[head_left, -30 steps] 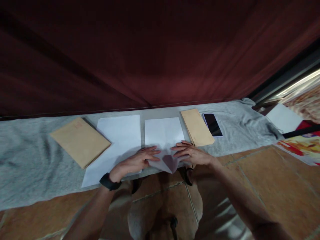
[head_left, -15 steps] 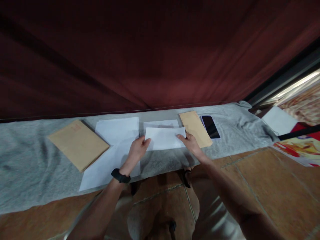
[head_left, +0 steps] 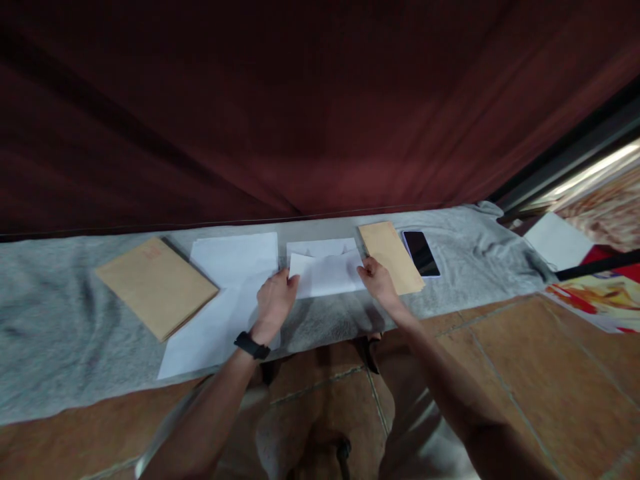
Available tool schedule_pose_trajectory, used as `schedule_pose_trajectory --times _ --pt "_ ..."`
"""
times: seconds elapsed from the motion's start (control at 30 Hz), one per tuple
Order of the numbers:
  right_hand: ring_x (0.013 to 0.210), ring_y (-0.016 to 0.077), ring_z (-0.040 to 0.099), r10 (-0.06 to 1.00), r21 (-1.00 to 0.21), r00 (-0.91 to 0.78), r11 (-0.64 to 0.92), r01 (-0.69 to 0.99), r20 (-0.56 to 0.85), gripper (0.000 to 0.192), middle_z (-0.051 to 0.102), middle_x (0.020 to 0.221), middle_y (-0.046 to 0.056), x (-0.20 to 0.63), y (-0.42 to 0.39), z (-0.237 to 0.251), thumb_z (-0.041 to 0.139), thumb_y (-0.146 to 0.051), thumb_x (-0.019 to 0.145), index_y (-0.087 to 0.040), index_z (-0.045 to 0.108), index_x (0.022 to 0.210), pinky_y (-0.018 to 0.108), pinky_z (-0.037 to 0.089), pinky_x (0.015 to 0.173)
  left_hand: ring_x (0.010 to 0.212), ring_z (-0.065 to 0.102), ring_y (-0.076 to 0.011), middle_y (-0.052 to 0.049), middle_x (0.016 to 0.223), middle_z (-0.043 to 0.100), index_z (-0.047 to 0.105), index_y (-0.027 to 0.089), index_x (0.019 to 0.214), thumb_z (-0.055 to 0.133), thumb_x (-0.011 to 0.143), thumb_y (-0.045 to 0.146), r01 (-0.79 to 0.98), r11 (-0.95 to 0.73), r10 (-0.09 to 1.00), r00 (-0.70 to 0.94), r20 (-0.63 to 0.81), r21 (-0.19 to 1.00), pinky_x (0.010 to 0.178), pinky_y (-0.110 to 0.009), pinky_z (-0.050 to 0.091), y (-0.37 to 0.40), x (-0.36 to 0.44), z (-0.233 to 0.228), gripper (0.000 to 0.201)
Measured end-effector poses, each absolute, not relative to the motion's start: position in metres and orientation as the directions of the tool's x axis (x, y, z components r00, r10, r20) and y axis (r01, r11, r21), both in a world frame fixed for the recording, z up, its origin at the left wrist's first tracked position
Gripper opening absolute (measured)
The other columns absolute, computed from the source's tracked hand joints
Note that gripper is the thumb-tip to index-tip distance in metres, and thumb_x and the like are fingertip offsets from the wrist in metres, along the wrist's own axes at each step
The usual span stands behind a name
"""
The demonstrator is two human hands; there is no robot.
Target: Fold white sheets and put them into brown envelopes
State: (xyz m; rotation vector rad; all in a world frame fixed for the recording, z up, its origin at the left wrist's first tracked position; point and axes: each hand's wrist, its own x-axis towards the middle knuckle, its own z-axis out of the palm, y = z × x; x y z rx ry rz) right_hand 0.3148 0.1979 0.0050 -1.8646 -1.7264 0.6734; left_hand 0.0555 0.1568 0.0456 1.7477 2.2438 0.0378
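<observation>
A folded sheet of white paper (head_left: pixel 327 275) is stretched between my two hands, its upper edge bowed. My left hand (head_left: pixel 278 297) pinches its left end, and my right hand (head_left: pixel 377 277) grips the right end. Behind it, partly covered, another white paper (head_left: pixel 323 247) lies on the grey cloth. Beside my left hand are large white sheets (head_left: pixel 235 263), overlapped on the left by a stack of brown envelopes (head_left: pixel 157 287). Close to my right hand lie narrower brown envelopes (head_left: pixel 393 253).
A phone (head_left: pixel 421 254) lies to the right of the narrow envelopes. Grey cloth (head_left: pixel 475 260) covers the long narrow surface, with a dark red curtain (head_left: pixel 320 133) behind it. At far right are a dark bar (head_left: pixel 600 263) and a colourful printed sheet (head_left: pixel 600 300). Tiled floor (head_left: pixel 500 347) shows in front.
The held paper has tilted and bent, its upper edge now curved and its face more shaded. My left wrist has shifted slightly right; the right hand's fingers have curled more.
</observation>
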Motion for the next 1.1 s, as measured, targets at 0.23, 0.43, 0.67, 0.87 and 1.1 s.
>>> schedule_pose_trajectory --times 0.23,0.43,0.67,0.87,1.1 --pt "0.096 0.0238 0.072 0.994 -0.321 0.076 -0.099 0.942 -0.083 0.04 0.076 0.106 0.01 0.298 0.192 0.021 0.046 -0.031 0.102 -0.019 0.052 0.14 0.03 0.049 0.082 0.099 0.072 -0.0282 -0.012 0.103 0.076 0.067 0.019 0.111 0.039 0.102 0.04 0.954 0.238 0.962 -0.206 -0.179 0.182 0.081 -0.034 0.051 0.161 0.056 0.042 0.037" --pt "0.102 0.0248 0.073 0.994 -0.203 0.074 -0.089 0.975 -0.079 0.045 0.075 0.113 0.013 0.29 0.195 0.022 0.04 -0.031 0.105 -0.019 0.044 0.148 0.032 0.051 0.086 0.099 0.072 -0.0296 -0.014 0.102 0.076 0.067 0.017 0.115 0.037 0.103 0.039 0.959 0.244 0.963 -0.222 -0.154 0.145 0.08 -0.036 0.052 0.165 0.059 0.042 0.04" --pt "0.101 0.0245 0.073 0.992 -0.152 0.091 -0.104 0.983 -0.093 0.044 0.076 0.113 0.013 0.286 0.2 0.022 0.038 -0.031 0.106 -0.02 0.044 0.149 0.033 0.052 0.087 0.098 0.073 -0.0318 -0.015 0.099 0.076 0.067 0.017 0.113 0.037 0.102 0.041 0.957 0.257 0.962 -0.239 -0.131 0.137 0.078 -0.037 0.052 0.17 0.061 0.041 0.04" --pt "0.101 0.0241 0.074 0.993 -0.17 0.099 -0.11 0.979 -0.069 0.04 0.076 0.114 0.013 0.282 0.204 0.025 0.039 -0.03 0.106 -0.018 0.051 0.143 0.031 0.052 0.086 0.092 0.074 -0.0321 -0.017 0.093 0.076 0.062 0.014 0.12 0.035 0.103 0.037 0.972 0.214 0.977 -0.211 -0.035 0.093 0.076 -0.038 0.052 0.172 0.062 0.035 0.039" --pt "0.1 0.0236 0.074 0.988 -0.169 0.128 -0.142 0.975 -0.091 0.039 0.076 0.111 0.013 0.278 0.211 0.028 0.038 -0.028 0.106 -0.019 0.053 0.141 0.031 0.052 0.086 0.093 0.074 -0.031 -0.017 0.092 0.076 0.06 0.013 0.123 0.034 0.103 0.035 0.973 0.216 0.976 -0.217 -0.001 0.081 0.078 -0.037 0.051 0.18 0.063 0.032 0.039"
